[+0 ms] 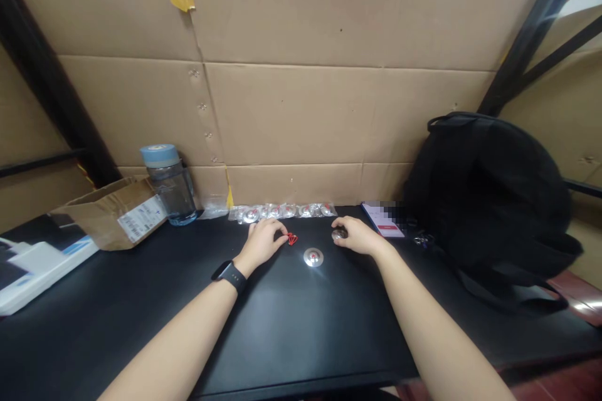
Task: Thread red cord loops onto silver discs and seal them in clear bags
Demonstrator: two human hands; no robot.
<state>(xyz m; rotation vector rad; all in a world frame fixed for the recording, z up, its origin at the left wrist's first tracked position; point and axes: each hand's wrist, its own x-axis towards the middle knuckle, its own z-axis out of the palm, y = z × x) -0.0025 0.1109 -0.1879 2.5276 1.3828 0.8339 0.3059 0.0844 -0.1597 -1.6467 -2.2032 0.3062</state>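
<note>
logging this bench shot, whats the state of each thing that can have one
water bottle: upright, lid on
cardboard box: on its side, open
backpack: slumped against the wall
silver disc: flat, untouched
left hand: pinching red piece
right hand: closed on metal part

No text can be read. A white label (141, 218) on the cardboard box (110, 210) at left is too small to make out, and the white card (384, 219) right of centre is blurred.
</note>
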